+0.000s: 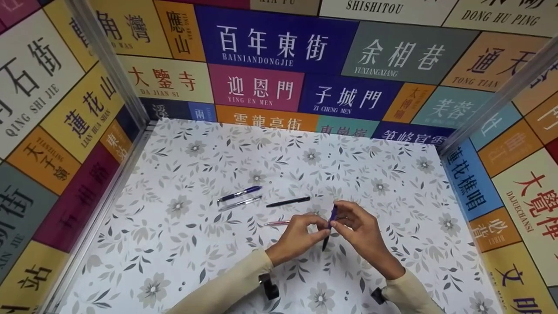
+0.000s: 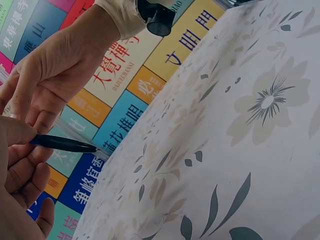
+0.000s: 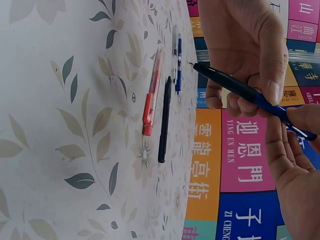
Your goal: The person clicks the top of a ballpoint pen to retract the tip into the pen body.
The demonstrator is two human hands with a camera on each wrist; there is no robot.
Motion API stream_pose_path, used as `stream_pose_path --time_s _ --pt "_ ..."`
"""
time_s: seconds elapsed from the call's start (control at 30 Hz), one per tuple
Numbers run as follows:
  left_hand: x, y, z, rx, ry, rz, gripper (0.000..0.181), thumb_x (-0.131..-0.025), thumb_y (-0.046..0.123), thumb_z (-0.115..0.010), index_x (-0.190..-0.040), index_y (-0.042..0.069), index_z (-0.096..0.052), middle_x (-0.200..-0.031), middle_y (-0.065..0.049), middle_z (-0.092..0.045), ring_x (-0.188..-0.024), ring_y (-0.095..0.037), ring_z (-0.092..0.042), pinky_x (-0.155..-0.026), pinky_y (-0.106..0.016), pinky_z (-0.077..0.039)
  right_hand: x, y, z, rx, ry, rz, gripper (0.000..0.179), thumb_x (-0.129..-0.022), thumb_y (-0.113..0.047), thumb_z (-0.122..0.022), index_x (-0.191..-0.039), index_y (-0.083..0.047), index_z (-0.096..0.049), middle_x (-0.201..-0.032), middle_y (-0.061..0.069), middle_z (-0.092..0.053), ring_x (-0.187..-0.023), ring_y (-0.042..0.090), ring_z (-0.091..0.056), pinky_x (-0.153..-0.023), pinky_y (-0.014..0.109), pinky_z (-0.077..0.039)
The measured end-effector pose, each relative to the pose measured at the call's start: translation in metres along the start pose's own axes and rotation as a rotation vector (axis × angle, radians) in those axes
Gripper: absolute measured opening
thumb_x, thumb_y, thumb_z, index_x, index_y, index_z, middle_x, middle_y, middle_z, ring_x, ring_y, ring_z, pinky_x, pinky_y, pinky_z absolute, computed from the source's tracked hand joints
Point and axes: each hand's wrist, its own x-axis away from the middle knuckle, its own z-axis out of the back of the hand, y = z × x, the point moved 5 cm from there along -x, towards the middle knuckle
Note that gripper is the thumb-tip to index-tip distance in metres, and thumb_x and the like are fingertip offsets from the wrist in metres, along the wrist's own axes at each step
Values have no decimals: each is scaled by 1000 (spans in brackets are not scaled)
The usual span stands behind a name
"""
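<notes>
Between both hands, above the table, is a blue pen with a dark grip section [image 1: 334, 213], its bare tip pointing down toward the person in the head view. The left hand [image 1: 301, 233] pinches its middle between thumb and fingers. From the other side, the right hand [image 1: 362, 229] holds the upper blue part with thumb and fingertips. The right wrist view shows the pen [image 3: 235, 89] slanting, with the left thumb laid along it and the clip near the right fingers. In the left wrist view, the dark front part of the pen [image 2: 67, 143] sticks out past the left hand.
On the floral tabletop [image 1: 192, 266] lie a blue pen [image 1: 239, 193], a clear pen [image 1: 239, 203] and a black pen [image 1: 287, 202]. A red pen [image 3: 154, 95] lies close by the left hand. Panels with street names [image 1: 266, 87] stand around the back and sides.
</notes>
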Motion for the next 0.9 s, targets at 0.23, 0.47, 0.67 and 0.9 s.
stream_pose_path --time_s 0.23,0.47,0.67,0.9 --pt "-3 2 3 12 13 2 6 -97 5 -83 -102 2 -85 -99 -2 -81 -94 -6 -71 -90 -28 -58 -4 -2 0 0 -8 12 55 -93 18 -76 -144 1 -64 -127 18 -67 -104 29 -75 -90 32 -64" --pt "-4 3 5 35 24 21 7 -99 9 -83 -103 4 -85 -99 2 -80 -95 -8 -72 -91 -29 -58 -6 -4 -1 0 32 18 58 -94 20 -73 -148 4 -61 -118 25 -66 -103 22 -74 -90 28 -62" --pt "-4 0 5 32 23 34 5 -98 8 -84 -103 6 -85 -99 3 -81 -95 -7 -72 -91 -28 -58 -5 -1 0 -2 34 -8 60 -94 19 -74 -150 4 -60 -117 27 -65 -103 22 -74 -90 28 -63" --pt "-5 1 6 2 2 27 6 -98 6 -83 -103 6 -85 -98 2 -81 -93 -6 -71 -89 -27 -58 -3 1 2 5 30 -16 61 -95 19 -74 -152 2 -59 -118 26 -66 -104 22 -75 -91 29 -63"
